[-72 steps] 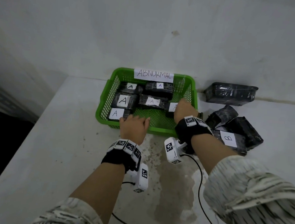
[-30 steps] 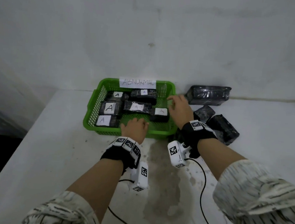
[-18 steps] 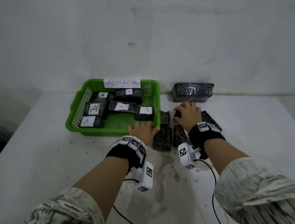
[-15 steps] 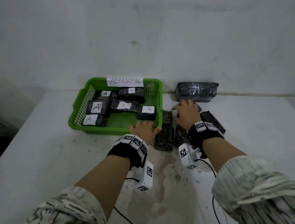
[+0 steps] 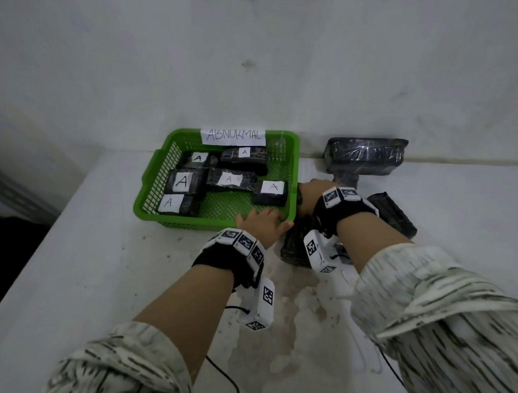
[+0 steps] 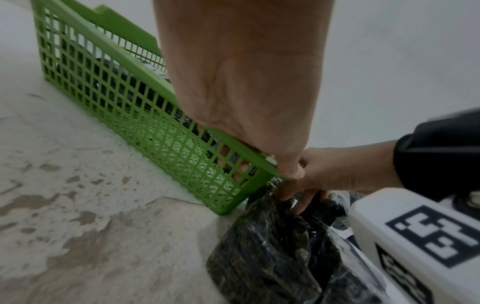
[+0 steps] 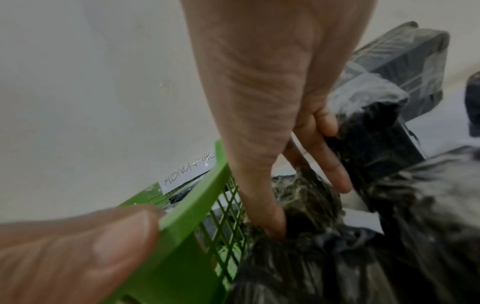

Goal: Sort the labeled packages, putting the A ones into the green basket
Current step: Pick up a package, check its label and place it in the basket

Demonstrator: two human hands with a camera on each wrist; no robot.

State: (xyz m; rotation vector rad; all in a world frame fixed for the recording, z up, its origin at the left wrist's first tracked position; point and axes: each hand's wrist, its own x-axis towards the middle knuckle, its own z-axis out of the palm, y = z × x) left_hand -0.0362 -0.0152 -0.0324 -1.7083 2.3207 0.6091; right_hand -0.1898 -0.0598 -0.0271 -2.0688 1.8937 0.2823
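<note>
The green basket [image 5: 295,168] marked ABNORMAL holds several black packages with A labels [image 5: 272,187]. My left hand [image 5: 265,221] grips the basket's near right corner, thumb [image 6: 292,170] on the rim [image 6: 145,82] and fingers inside the mesh. My right hand [image 5: 312,194] reaches down just right of the basket. Its thumb [image 7: 272,224] and fingers [image 7: 335,174] pinch the end of a black wrapped package [image 7: 309,197] lying on the table; no label shows on that package [image 6: 265,253].
A large black wrapped box [image 5: 366,155] stands against the wall behind the loose packages. Another black package [image 5: 394,214] lies right of my right wrist. The table's left edge [image 5: 51,226] drops to a dark floor. Cables trail under both forearms.
The basket slid left away from the loose packages a second ago. Since half a second ago my right hand has moved left and down onto the package beside the basket. My left hand stays on the corner.
</note>
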